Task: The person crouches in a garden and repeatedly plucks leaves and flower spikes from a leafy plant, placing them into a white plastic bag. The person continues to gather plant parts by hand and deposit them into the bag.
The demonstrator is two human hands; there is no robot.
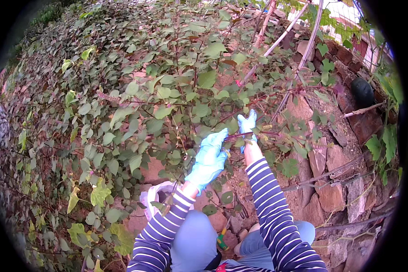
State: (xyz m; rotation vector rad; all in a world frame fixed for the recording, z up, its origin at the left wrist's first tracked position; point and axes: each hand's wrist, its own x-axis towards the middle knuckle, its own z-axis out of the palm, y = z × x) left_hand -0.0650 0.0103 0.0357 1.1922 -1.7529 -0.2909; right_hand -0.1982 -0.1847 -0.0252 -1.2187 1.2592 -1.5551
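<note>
My left hand [208, 159], in a light blue glove, is closed around a reddish plant stem [238, 135] at its fingertips. That stem runs right, passing in front of my right wrist. My right hand [247, 125], gloved in the same blue, reaches up among the leaves just beyond the stem. Its visible fingertips are apart, and I see nothing held in them; part of the hand is hidden. Around both hands grow leafy plants [163, 112] with green leaves and dark red stems. Small yellowish seed heads [267, 127] hang right of my right hand.
A white plastic bag [149, 199] stands beside my left forearm. Between my legs lies a tool with a green and yellow handle [221, 240]. Rough stonework [329, 197] rises at right, with a dark round gourd [362, 92] on it. Wooden poles [285, 42] slant across the upper right.
</note>
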